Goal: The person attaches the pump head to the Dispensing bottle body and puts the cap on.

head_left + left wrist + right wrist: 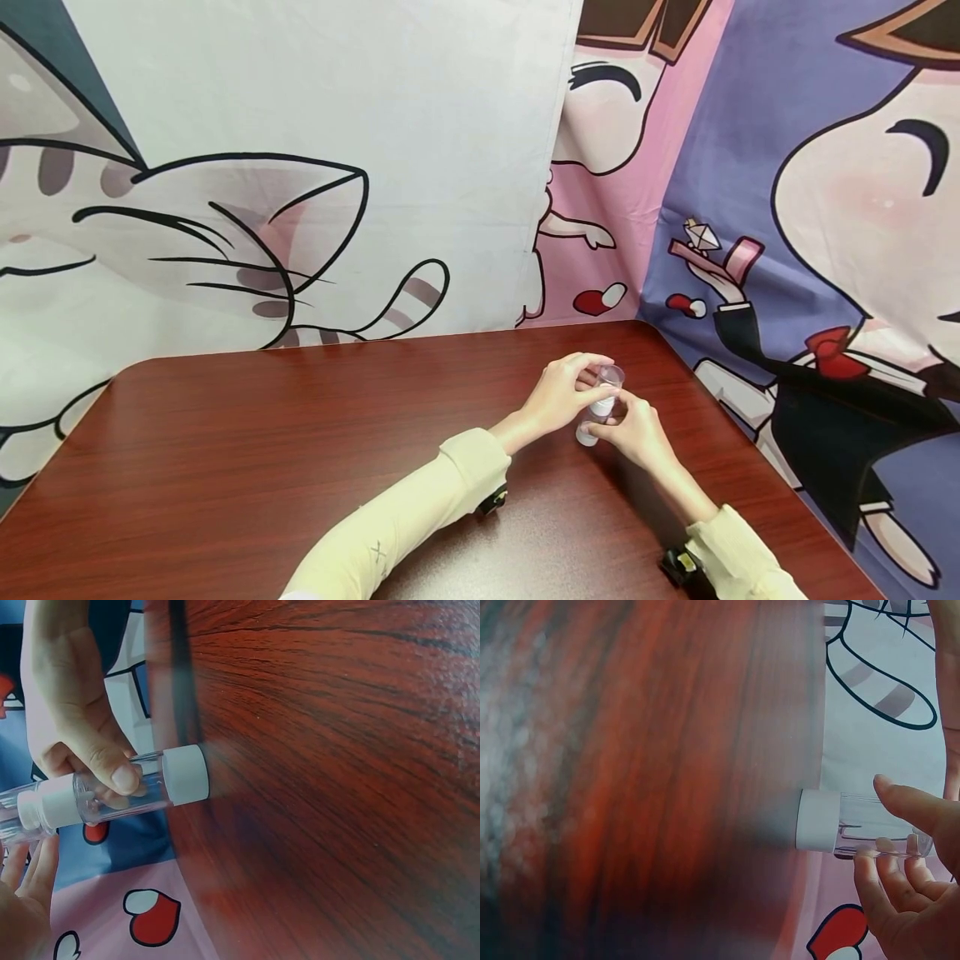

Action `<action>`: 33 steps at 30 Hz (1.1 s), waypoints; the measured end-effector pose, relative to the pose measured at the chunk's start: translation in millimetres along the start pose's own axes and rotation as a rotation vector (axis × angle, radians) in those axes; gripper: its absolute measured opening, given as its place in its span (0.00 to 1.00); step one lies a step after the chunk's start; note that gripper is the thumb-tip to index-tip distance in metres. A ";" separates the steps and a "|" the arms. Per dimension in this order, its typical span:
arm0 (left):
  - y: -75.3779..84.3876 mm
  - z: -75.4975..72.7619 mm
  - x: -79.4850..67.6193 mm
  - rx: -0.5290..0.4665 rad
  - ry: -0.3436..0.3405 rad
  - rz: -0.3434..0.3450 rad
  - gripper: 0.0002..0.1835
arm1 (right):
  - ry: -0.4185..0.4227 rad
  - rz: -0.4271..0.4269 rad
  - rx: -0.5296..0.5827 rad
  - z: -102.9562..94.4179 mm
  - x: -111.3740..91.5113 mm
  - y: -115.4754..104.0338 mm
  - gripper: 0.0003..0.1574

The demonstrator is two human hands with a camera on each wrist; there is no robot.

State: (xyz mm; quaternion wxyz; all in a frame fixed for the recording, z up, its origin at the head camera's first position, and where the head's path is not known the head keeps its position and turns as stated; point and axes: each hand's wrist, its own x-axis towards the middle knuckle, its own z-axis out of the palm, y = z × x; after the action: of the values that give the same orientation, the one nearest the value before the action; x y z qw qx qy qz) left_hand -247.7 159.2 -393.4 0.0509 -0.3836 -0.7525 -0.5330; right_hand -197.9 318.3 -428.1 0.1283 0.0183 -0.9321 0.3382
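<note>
A clear bottle [154, 784] with a white base [186, 774] and a white collar [61, 801] stands upright near the table's far right corner. Over the collar is a clear cap [611, 375]. My left hand [562, 392] holds this cap between thumb and fingers at the top. Lower down, my right hand [637, 429] grips the clear body, thumb on one side and fingers on the other, as the right wrist view shows. The white base [817, 820] sticks out below the right fingers, right at the tabletop.
The dark red wooden table [337, 417] ends just beyond the hands. Cartoon-printed cloths [450, 167] hang behind it and along the right side. Black wrist cameras [492, 500] sit under both cream sleeves [420, 500].
</note>
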 end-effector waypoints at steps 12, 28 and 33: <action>-3.1 6.0 -0.9 0.082 -0.011 0.002 0.21 | 0.006 0.008 0.002 -1.0 -2.5 -0.6 0.30; -10.7 9.1 -6.8 0.065 -0.009 -0.019 0.19 | 0.015 0.020 0.018 0.8 -0.7 -1.2 0.26; -12.3 10.1 -5.9 0.042 -0.012 -0.022 0.19 | -0.005 0.015 0.010 -1.2 0.5 -0.2 0.25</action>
State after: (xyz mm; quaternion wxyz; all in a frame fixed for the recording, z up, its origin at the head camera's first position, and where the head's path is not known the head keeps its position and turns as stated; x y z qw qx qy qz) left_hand -247.9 162.9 -410.0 0.0488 -0.3774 -0.7680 -0.5151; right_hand -198.1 318.8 -427.0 0.1232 0.0131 -0.9309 0.3435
